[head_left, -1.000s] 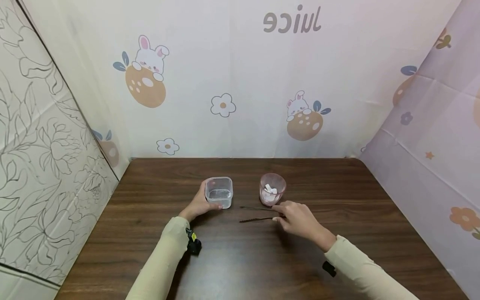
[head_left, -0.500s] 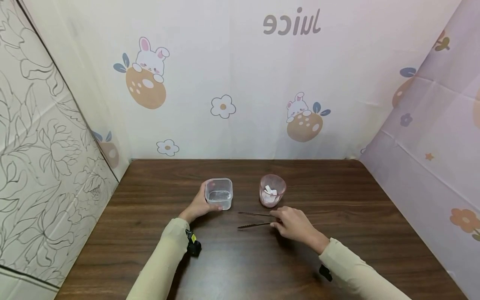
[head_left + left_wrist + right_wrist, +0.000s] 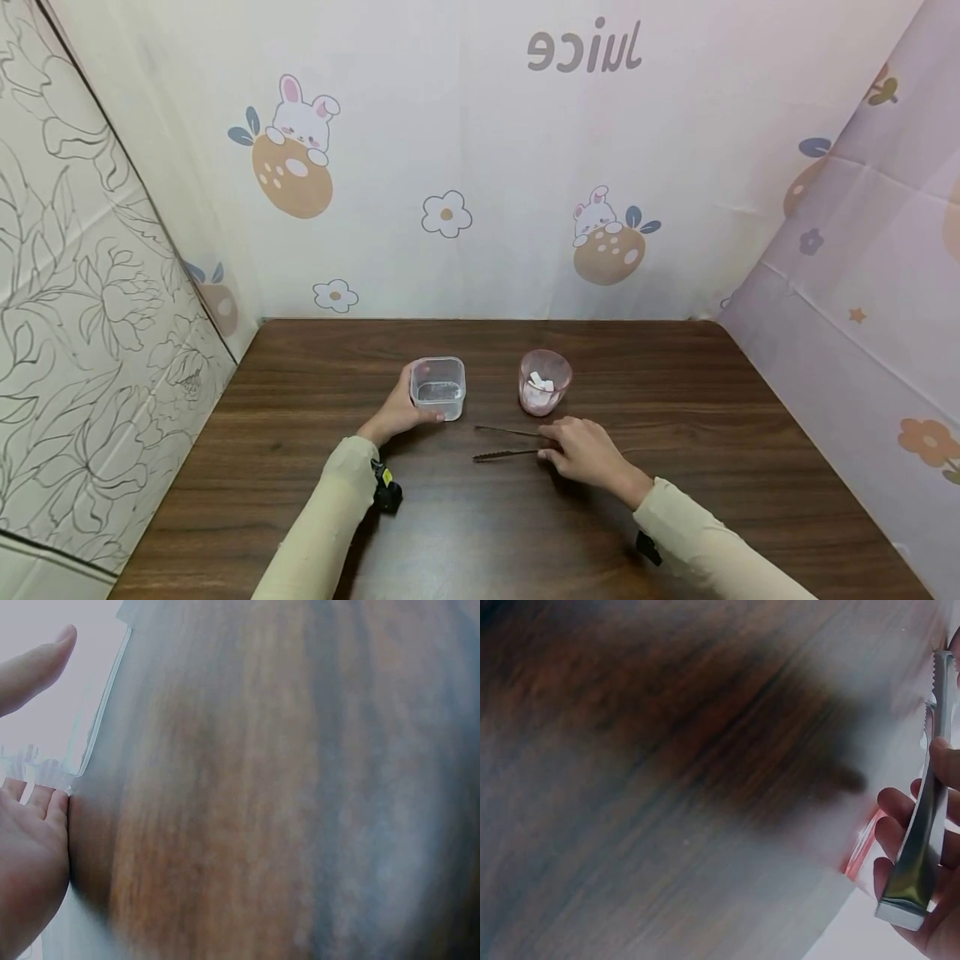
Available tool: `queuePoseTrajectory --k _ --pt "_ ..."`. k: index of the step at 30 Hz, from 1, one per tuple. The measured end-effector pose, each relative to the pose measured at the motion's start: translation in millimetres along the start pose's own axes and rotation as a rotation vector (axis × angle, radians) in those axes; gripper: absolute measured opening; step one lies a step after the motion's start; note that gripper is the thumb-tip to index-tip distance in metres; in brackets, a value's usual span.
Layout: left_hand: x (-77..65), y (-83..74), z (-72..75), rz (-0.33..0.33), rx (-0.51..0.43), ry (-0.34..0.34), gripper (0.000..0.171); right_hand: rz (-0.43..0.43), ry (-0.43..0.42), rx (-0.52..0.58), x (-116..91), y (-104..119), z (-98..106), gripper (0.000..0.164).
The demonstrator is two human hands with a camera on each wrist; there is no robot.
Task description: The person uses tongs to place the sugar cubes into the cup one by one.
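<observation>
My left hand (image 3: 396, 412) grips a clear square plastic container (image 3: 452, 408) from its left side, thumb at the near wall. Nothing but its clear base shows inside it. In the left wrist view the thumb and the fingers (image 3: 46, 801) lie around its pale wall. My right hand (image 3: 587, 452) holds metal tongs (image 3: 921, 851) with toothed tips. The tongs' arms are spread and point left, low over the table in front of the container. Just beyond the right hand stands a pinkish clear glass (image 3: 527, 372) with white pieces (image 3: 539, 382) in it.
The dark wood-grain table (image 3: 465, 533) reaches back to a printed curtain (image 3: 457, 125). A patterned panel (image 3: 97, 317) borders the left side, and a second curtain (image 3: 847, 333) the right.
My right hand has drawn the tongs back from the glass, toward me and slightly left, their arms still spread. The left hand and the container have stayed in place.
</observation>
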State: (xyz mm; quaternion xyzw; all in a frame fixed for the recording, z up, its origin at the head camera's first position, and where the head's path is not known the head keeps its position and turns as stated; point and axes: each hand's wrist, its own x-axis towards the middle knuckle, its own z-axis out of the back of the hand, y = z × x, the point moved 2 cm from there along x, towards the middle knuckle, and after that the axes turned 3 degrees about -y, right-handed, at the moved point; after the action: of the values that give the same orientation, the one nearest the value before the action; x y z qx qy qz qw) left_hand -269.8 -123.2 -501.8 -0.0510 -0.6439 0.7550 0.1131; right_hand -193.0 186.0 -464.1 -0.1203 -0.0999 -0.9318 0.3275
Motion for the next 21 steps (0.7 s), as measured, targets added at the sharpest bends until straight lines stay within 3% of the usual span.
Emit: queuePoseTrajectory --k 6,21 --pt "-11.2 -24.6 -0.2 0.016 -0.009 0.016 0.101 0.014 0.026 -0.019 -0.3 -0.3 -3.9 0.027" --pt "-11.8 -25.0 0.8 0.02 -0.004 0.029 0.101 -0.002 0.066 -0.031 -1.0 -0.9 -11.2 0.028"
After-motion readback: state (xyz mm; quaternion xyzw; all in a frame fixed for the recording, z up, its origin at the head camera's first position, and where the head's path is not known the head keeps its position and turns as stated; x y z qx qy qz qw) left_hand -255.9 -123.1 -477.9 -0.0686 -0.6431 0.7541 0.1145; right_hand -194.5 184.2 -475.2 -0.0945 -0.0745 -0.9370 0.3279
